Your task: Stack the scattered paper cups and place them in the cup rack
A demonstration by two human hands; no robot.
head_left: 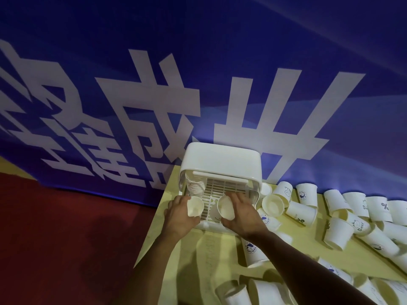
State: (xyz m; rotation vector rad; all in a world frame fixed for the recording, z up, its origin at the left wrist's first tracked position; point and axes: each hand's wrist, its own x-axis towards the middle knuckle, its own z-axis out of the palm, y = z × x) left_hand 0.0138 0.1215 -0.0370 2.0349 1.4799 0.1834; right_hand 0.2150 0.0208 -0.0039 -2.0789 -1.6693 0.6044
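Curling round a paper cup each, left hand and right hand hung just short of the cup rack; looked featherlight, crushable, so squeeze mid-wall softly.

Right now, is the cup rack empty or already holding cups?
Partly filled. A stack of paper cups lies along the left side of the cup rack; most of its slatted floor still shows.

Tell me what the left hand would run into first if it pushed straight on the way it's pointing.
Most likely the stack of cups in the left side of the cup rack; the left hand, gripping a paper cup, points at it. Depth is unclear.
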